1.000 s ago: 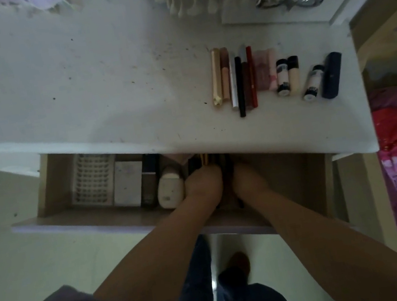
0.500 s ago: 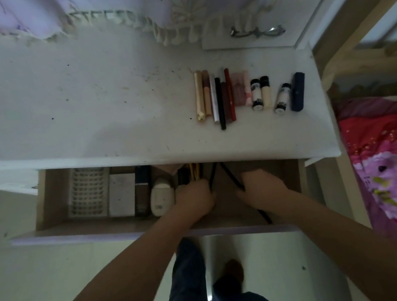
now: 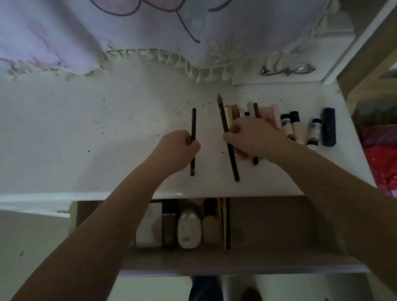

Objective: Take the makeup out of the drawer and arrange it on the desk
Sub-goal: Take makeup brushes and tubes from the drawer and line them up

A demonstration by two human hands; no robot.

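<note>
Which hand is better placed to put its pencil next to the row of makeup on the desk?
Probably the right hand. Its long dark pencil is already beside the row of makeup. The left hand holds its shorter pencil farther away.

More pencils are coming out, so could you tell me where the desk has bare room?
The desk is bare left of the left hand, up to the cloth. Right of the right hand, the makeup row crowds the edge.
</note>
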